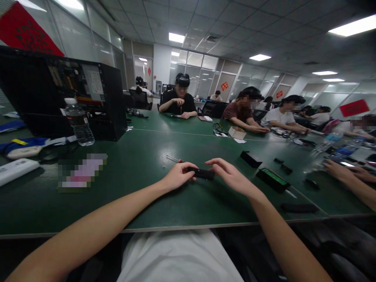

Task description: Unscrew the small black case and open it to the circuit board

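A small black oblong part (202,173) is held just above the green table (141,156) between both my hands. My left hand (177,176) is closed on its left end, thumb on top. My right hand (228,174) is curled over its right end with the fingers bent around it. A thin screwdriver with an orange handle (175,159) lies on the table just behind my left hand.
An open black computer case (58,98) and a water bottle (78,122) stand at the left. A green circuit board (273,179) and several black parts (251,158) lie to the right. Another person's hand (337,169) rests at the right edge. Several people sit across the table.
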The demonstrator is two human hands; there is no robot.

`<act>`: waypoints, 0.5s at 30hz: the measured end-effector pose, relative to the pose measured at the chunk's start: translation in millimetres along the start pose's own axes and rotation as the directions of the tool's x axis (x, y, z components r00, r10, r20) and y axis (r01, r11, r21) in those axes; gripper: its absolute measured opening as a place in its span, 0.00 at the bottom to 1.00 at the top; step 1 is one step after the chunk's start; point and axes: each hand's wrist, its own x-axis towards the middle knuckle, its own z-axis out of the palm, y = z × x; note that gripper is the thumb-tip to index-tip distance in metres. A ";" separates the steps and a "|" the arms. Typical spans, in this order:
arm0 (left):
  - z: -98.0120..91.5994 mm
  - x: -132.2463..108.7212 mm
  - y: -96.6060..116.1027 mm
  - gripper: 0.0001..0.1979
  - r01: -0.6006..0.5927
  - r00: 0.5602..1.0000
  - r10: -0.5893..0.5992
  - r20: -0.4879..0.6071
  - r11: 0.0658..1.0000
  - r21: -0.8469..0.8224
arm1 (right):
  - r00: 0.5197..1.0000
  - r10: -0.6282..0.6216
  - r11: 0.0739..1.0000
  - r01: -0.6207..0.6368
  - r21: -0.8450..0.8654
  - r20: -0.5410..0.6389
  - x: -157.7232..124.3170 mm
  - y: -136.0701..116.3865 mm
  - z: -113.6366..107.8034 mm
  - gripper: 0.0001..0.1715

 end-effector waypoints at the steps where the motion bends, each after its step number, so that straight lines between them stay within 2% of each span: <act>1: 3.8 -2.1 0.6 0.10 -0.030 1.000 0.030 0.005 1.000 0.006 | 0.994 0.016 0.999 -0.021 0.039 0.112 5.8 -9.4 11.2 0.25; 2: 6.5 -3.8 1.2 0.09 -0.057 0.998 0.057 0.003 0.998 0.015 | 0.977 0.033 0.996 -0.049 0.068 0.212 10.3 -16.3 19.8 0.25; 4: 8.5 -5.8 2.6 0.10 -0.098 0.995 0.099 -0.019 0.994 0.043 | 0.951 0.039 0.995 -0.066 0.077 0.308 15.3 -23.6 28.2 0.26; 7: 4.5 -5.0 4.6 0.11 -0.124 0.987 0.134 -0.085 0.986 0.111 | 0.962 0.022 0.999 -0.014 -0.030 0.271 14.3 -22.0 18.1 0.30; 9: 0.1 -3.0 5.7 0.12 -0.123 0.981 0.143 -0.130 0.980 0.155 | 0.983 0.010 0.987 0.020 -0.161 0.186 8.2 -12.1 -3.6 0.32; 12: -4.9 -0.8 6.8 0.10 -0.104 0.978 0.136 -0.160 0.975 0.197 | 1.000 -0.022 0.911 0.012 -0.412 -0.018 -11.2 20.0 -54.8 0.33; 15: -6.1 -0.8 6.9 0.09 -0.084 0.979 0.121 -0.162 0.972 0.219 | 0.953 0.001 0.725 -0.208 -0.657 -0.302 -43.9 68.0 -112.9 0.33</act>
